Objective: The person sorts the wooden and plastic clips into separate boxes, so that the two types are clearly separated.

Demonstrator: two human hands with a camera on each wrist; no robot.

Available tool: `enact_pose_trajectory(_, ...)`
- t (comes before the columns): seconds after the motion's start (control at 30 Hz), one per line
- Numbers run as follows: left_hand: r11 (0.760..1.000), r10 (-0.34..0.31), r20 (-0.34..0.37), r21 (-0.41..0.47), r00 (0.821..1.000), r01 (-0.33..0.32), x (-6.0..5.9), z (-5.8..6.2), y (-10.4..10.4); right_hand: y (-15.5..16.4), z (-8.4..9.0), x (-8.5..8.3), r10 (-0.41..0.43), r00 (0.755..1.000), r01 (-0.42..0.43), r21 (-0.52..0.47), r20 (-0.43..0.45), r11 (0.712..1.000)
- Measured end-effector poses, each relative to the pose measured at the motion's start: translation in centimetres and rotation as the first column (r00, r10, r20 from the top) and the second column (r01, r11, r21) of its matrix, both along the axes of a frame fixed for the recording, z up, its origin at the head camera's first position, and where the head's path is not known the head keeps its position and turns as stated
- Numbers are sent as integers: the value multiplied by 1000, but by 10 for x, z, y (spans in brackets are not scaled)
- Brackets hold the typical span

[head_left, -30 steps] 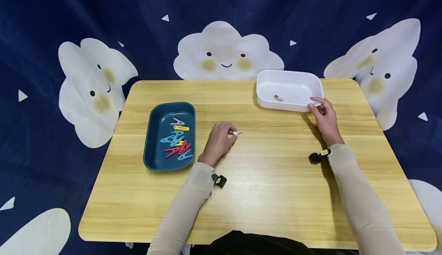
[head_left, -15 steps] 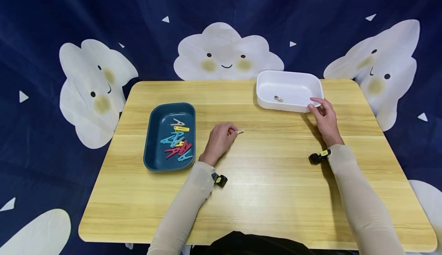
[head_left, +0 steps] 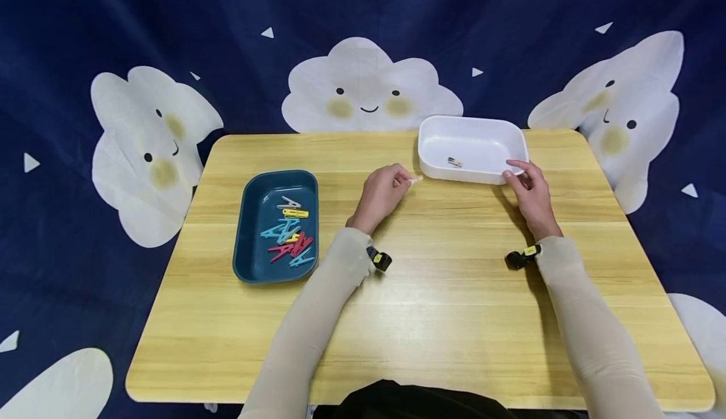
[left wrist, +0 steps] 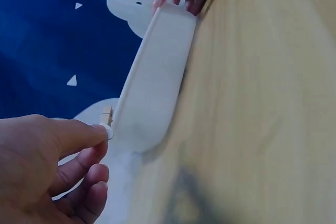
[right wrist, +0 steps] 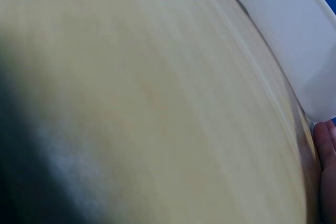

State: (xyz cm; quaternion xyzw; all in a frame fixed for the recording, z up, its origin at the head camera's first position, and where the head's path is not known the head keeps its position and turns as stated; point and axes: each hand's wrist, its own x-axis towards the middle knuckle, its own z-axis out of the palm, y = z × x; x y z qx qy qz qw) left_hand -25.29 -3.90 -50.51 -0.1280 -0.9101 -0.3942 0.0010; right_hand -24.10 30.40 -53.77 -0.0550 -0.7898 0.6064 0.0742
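My left hand (head_left: 381,196) pinches a small wooden clothespin (left wrist: 107,114) with a white round piece on it, between thumb and index finger. It is just off the near left corner of a white plastic bin (head_left: 473,174). With thumb and fingers, my right hand (head_left: 532,200) grips the near right corner of that bin. Inside the bin lies another small wooden clothespin (head_left: 455,162). In the right wrist view, only some fingers (right wrist: 326,145) show against the bin's wall.
A dark teal bin (head_left: 246,242) on the table's left holds several plastic clothespins (head_left: 287,233) in blue, red, yellow and white. The wooden table (head_left: 431,318) ends at the back against a dark blue curtain (head_left: 238,41) with cloud prints.
My left hand has carried the wooden clothespin away from the middle of the table, up and right toward the white bin. The right hand keeps its hold on the bin's corner.
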Motion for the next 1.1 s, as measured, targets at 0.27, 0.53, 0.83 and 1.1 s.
enact_pose_trajectory(0.27,999,-50,-18,14,999,50,-25,11,25,-2,0,-1,-5,1000,5,-3,-22,1000)
enact_pose_trajectory(0.53,993,-115,10,-14,993,115,-46,19,51,0,-1,1,-15,1000,15,6,11,1000)
enact_pose_trajectory(0.83,980,-179,-23,-95,984,177,-65,14,84,6,-13,-5,-24,1000,24,23,13,999)
enact_pose_trajectory(1.1,977,-174,-3,-124,985,172,-78,17,95,9,-17,-10,-1,1000,0,42,15,999)
